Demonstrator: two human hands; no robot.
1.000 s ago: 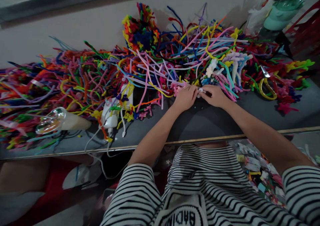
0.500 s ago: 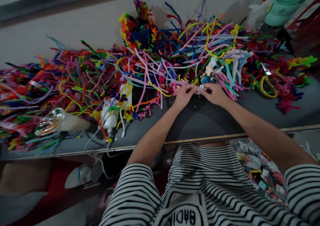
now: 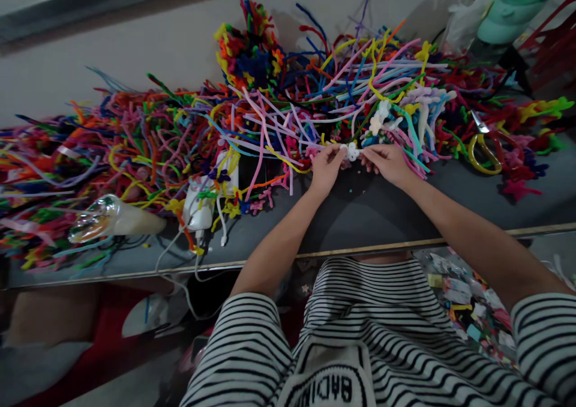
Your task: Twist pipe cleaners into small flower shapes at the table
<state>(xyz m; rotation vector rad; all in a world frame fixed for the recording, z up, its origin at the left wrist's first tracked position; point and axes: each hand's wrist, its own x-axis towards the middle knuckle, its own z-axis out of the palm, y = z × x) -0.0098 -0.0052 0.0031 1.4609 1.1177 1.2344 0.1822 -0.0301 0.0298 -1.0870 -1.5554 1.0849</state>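
A small white looped pipe-cleaner flower (image 3: pixel 351 151) is held between my two hands, just above the dark tabletop. My left hand (image 3: pixel 326 168) pinches its left side between thumb and fingertips. From the other side, my right hand (image 3: pixel 389 163) has thumb and forefinger closed at what looks like a short white end of the same piece; its other fingers curl beneath. Behind the fingers lies a heap of coloured pipe cleaners (image 3: pixel 288 116), with white and pale flower shapes (image 3: pixel 380 117) close to my right hand.
Yellow-handled scissors (image 3: pixel 485 155) lie to the right. A white power adapter (image 3: pixel 198 209) with cables and a clear bag-like wrapper (image 3: pixel 101 218) are on the left. The table's front edge (image 3: pixel 382 246) runs before my body. A green container (image 3: pixel 506 20) stands at the back right.
The white flower has shifted slightly left and shows more fully. My right fingers have drawn a little away from its middle, toward the right end.
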